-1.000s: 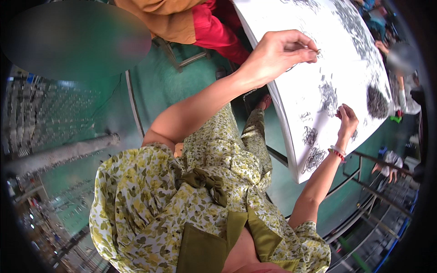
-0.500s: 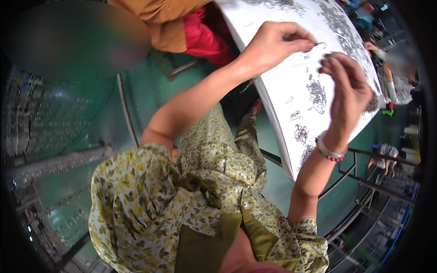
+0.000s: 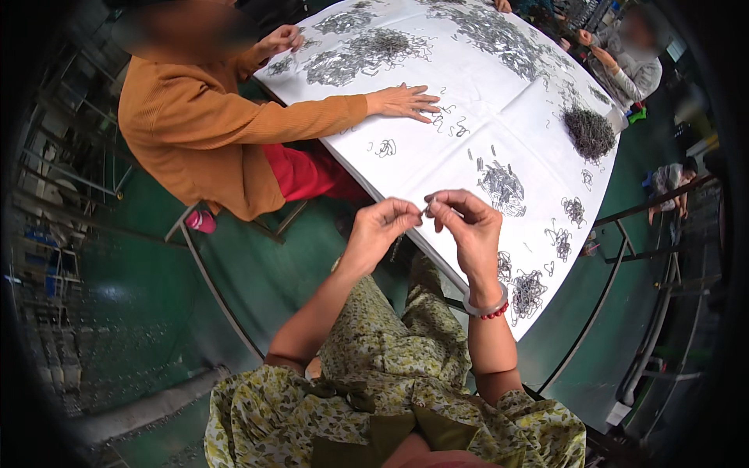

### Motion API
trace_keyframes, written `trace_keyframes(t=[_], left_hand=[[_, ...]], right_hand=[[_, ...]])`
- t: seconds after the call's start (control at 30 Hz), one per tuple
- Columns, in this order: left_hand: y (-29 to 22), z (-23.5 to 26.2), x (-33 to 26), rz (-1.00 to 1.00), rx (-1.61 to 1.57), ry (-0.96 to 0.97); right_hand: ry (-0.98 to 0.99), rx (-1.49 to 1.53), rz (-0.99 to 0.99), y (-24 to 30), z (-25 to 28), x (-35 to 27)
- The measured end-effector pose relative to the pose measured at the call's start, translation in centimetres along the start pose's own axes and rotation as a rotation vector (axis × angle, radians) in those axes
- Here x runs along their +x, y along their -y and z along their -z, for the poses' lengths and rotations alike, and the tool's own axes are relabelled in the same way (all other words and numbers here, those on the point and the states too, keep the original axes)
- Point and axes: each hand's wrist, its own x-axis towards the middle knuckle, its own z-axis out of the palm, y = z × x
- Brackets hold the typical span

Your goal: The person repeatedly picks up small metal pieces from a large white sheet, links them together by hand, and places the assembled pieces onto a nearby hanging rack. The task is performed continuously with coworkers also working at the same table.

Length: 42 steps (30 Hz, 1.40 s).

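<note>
You're wearing this cam on yr head, L one of 2 wide fisheyes, & it's facing down & fwd. It's looking over yr floral clothes (image 3: 367,331), which are filling the btm ctr close to the lens. Yr L hand (image 3: 378,232) & R hand (image 3: 476,238) are showing abt mid-frame, at short range. Beyond them the white table (image 3: 425,171) is stretching up & R, running off the top edge. A co-worker (image 3: 183,129) is appearing upper L, farther off; green floor (image 3: 273,269) is spreading both sides; straight edges are bowing twd the dk rim.
</note>
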Motion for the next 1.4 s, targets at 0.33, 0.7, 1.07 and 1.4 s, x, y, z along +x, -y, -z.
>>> trace_keyframes(t=[0.33, 0.7, 1.07, 1.4], left_hand=[[0.8, 1.5, 8.8, 0.066, 0.279, 0.008], [10.3, -1.1, 23.5, -0.3, 1.364, -0.16], [4.0, 1.6, 10.6, -0.006, 0.358, -0.017], [-5.2, -3.1, -4.5, -0.428, 0.244, -0.083]], right_hand=[[0.137, -0.167, 0.008, 1.8, 0.8, -3.9], [0.106, -0.148, 0.059, 0.7, 2.4, -4.5], [0.066, -0.179, 0.146, 0.0, 0.7, -4.5], [0.015, -0.166, 0.18, -0.9, 0.7, -5.1]])
